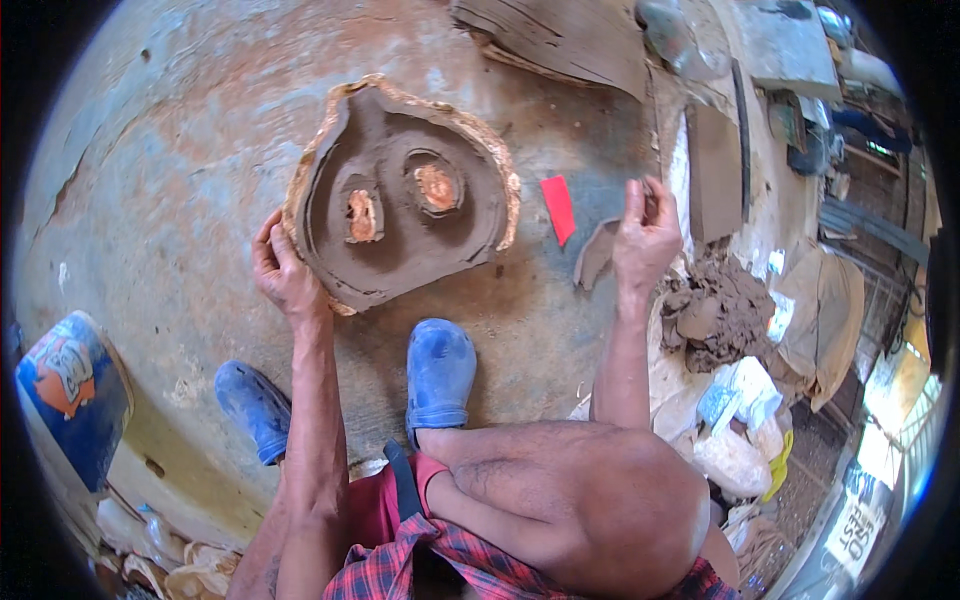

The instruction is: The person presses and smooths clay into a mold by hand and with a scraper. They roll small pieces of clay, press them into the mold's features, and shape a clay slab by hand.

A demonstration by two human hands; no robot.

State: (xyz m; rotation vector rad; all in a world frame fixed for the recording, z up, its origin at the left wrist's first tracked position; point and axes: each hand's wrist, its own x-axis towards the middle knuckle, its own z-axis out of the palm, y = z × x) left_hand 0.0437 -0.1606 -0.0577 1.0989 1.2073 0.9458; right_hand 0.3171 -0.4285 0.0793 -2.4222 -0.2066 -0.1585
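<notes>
A rounded plaster-like mould [508, 190] with a rough tan rim is tilted up off the floor in front of me. Grey-brown clay [392, 150] lines its inside, leaving two openings that show orange-tan material. My left hand [288, 272] grips the mould's lower left edge, thumb and fingers on either side of the rim. Off to the right, my right hand [648, 235] is raised with the fingertips pinched together; what they hold, if anything, is too small to name. A flat red piece [559, 208] and a curved clay strip [597, 252] lie between mould and right hand.
A heap of soft clay [715, 312] sits right of my right forearm, above some plastic bags [735, 450]. Clay slabs [713, 170] lie at the right, and a stack of brown sheets [560, 45] at the far edge. At left stands a blue bucket [75, 385].
</notes>
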